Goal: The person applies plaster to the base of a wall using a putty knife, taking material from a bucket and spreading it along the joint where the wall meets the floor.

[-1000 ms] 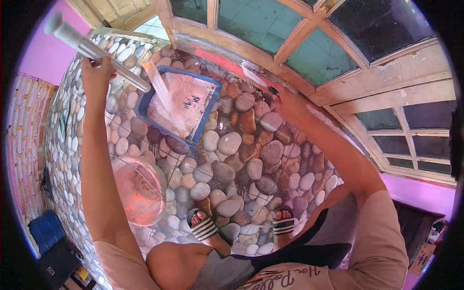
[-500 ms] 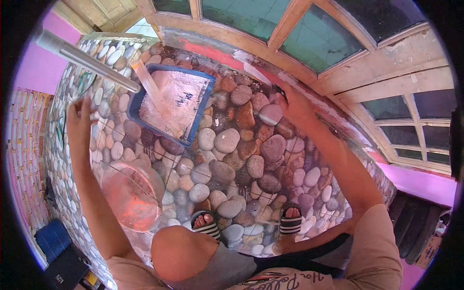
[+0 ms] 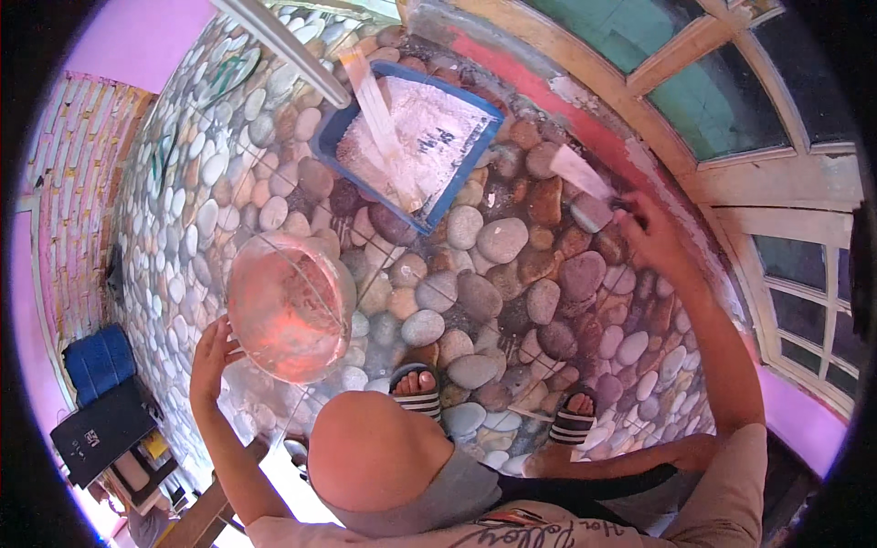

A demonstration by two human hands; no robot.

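My right hand (image 3: 647, 230), near the red skirting at the right, is closed round the dark handle of a putty knife. The putty knife's broad pale blade (image 3: 581, 173) points up and left, just above the pebble-patterned floor. At the lower left, my left hand (image 3: 212, 356) has its fingers apart beside a reddish, smeared plastic bucket (image 3: 290, 306); the fingertips are at its outer side, and contact is hard to tell. Farther off lies a blue dustpan (image 3: 461, 173) full of pale powder. A flat pale stick (image 3: 370, 96) rests across the powder.
A grey pole (image 3: 288, 46) reaches to the dustpan's back edge. Green-strapped sandals (image 3: 228, 78) lie at the far left. Along the right run red-painted skirting (image 3: 557, 100) and a wooden glazed door frame (image 3: 671, 64). My striped slippers (image 3: 418, 393) stand on the floor below.
My left hand has come down from the far left to the bucket's side. The putty knife in my right hand has come away from the skirting. The whole view has shifted rightward.
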